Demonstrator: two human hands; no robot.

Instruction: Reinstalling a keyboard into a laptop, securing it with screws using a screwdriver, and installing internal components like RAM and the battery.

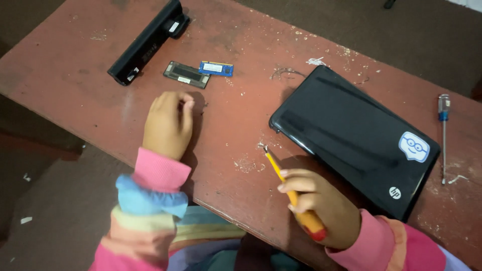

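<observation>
On scuffed table [75, 65], glossy laptop [346, 130]

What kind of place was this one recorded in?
Probably an informal repair spot at home or in a small shop: a worn red table holds a closed black laptop, its removed battery, a blue memory module and a spare screwdriver.

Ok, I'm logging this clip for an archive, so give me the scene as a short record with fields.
Surface: worn red wooden table
Left hand: curled, fingertips down on the table, holding nothing visible
Right hand: gripping a yellow-shafted screwdriver with orange handle, tip near the laptop's corner
Closed glossy black laptop: right of centre
Far edge: long black battery pack, black cover strip, blue memory module
Far right: blue-handled screwdriver
</observation>
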